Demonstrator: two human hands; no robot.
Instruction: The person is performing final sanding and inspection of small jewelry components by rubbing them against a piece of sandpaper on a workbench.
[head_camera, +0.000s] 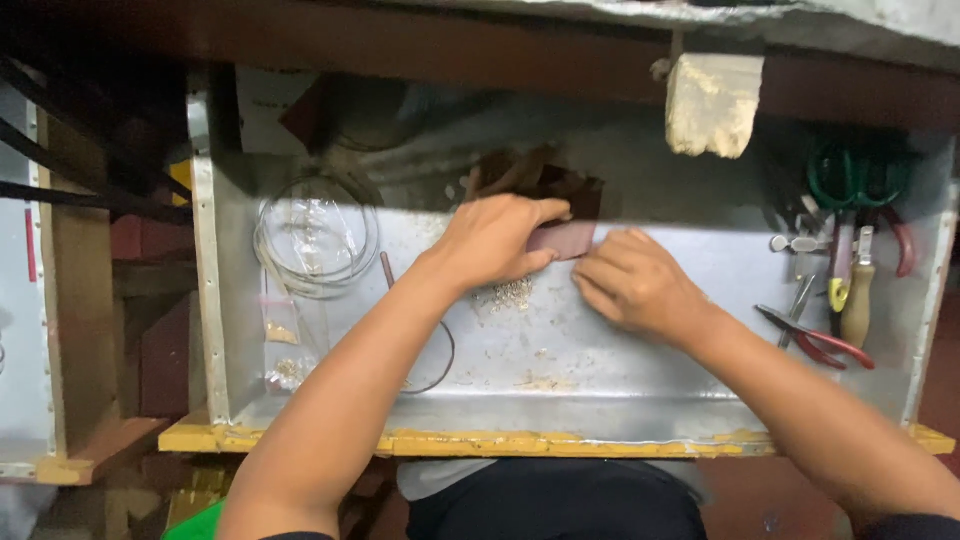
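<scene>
Sandpaper (563, 238), a reddish-brown sheet at centre frame on the metal-lined counter (620, 350), is pinched by both hands: left hand (495, 240) closed over its edge, right hand (635, 285) curled beside it. Small beads (508, 294) lie just below.

Hands (560, 265) hide most of the brown piece (570, 238).

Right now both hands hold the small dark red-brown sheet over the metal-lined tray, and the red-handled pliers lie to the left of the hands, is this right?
Not quite. In the head view the red-handled pliers lie to the right of the hands, beside the other tools. The rest holds: the left hand and the right hand both hold the small dark red-brown sheet over the metal-lined tray.
</scene>
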